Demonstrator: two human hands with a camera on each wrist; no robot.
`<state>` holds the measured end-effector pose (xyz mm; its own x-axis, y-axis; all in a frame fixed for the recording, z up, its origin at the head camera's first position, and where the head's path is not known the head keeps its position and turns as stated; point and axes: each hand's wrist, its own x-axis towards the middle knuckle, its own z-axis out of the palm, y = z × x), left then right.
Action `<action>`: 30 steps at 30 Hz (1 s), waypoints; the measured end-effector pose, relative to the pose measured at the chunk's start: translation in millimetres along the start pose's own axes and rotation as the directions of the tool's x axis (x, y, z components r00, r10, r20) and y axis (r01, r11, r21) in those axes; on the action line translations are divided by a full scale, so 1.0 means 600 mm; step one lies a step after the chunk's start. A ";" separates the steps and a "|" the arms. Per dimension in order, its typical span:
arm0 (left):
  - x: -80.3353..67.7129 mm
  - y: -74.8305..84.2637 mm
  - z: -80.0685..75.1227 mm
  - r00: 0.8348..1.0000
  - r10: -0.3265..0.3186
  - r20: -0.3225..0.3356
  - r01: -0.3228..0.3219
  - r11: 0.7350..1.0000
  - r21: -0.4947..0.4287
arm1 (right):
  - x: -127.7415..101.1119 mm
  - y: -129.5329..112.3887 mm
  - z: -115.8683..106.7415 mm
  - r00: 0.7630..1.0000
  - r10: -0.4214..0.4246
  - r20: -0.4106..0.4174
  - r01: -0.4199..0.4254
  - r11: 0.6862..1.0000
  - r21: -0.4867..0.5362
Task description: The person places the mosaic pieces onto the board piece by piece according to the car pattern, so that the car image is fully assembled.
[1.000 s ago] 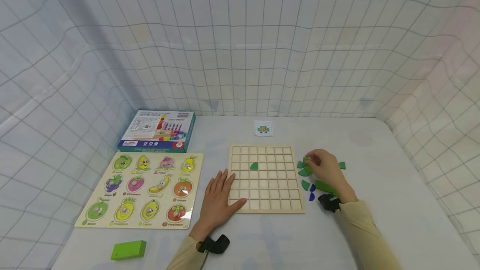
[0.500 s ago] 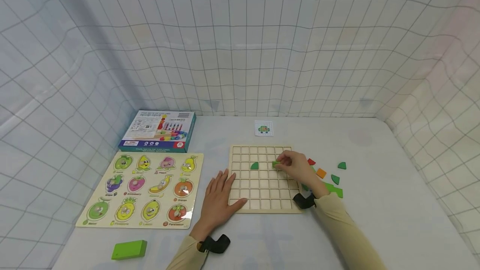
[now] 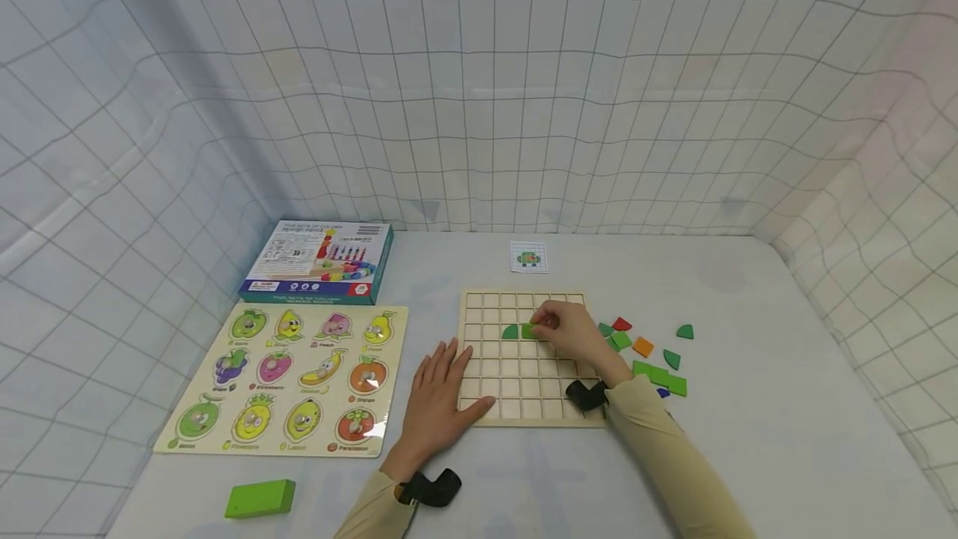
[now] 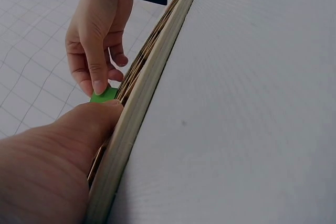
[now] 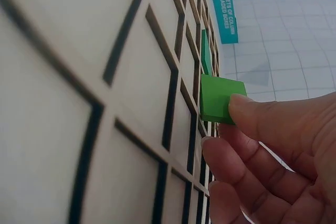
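Clock is read from the centre of the grid board point(image 3: 527, 368), 12 being the far side. The left hand point(image 3: 437, 402) is laid spread over the rim at 8; the board is presumably steadied thereby. The green square tile point(image 3: 527, 330) is pinched along one side by the right hand point(image 3: 572, 333), probably so that its opposite side is left free; contact with the board cannot be told. The picture card point(image 3: 528, 257) is set at 12, apparently to be kept in sight. An orange square tile point(image 3: 642, 347) and red tile point(image 3: 621, 323) are strewn between 2 and 3, likely for easy reach.

Green square tile: located at 9 from the right hand, at its fingertips; at 2 from the left hand, apart. A green quarter-circle tile point(image 3: 511, 332) is found just beside it, at 9.
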<state>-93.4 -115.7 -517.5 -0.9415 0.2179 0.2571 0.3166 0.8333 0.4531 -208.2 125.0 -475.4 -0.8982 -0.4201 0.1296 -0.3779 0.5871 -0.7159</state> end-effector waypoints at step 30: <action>0.001 0.002 0.001 1.000 -0.005 0.000 0.005 1.000 0.015 | 0.008 -0.033 0.007 0.996 0.092 -0.019 -0.094 0.973 -0.213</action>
<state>-93.8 -114.4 -517.4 -0.9430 0.2140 0.2549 0.3104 0.8419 0.4414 -204.0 108.6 -463.7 -0.9332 -0.3510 0.0766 -0.3312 0.7578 -0.5622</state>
